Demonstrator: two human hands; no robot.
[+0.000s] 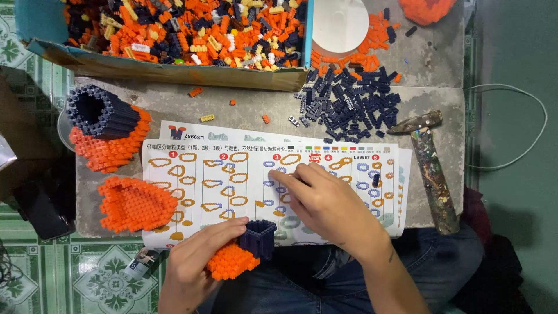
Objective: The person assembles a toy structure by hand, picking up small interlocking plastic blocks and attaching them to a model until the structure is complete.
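Note:
My left hand (195,256) grips a small block-built piece (244,247), orange below with a dark navy open top, held over my lap at the table's near edge. My right hand (325,200) rests on the printed instruction sheet (232,186), index finger stretched left and touching a diagram near the sheet's middle. I cannot tell whether a tiny brick is under its fingers. A larger orange-and-navy built piece (104,131) lies at the table's left, and a flat orange heart-shaped built piece (136,203) lies below it.
A cardboard box (174,71) full of orange, navy, yellow and white bricks sits at the back. A pile of loose navy bricks (349,104) and orange bricks (349,58) lies back right. A hammer (430,168) lies at the right, a white round lid (340,23) at the back.

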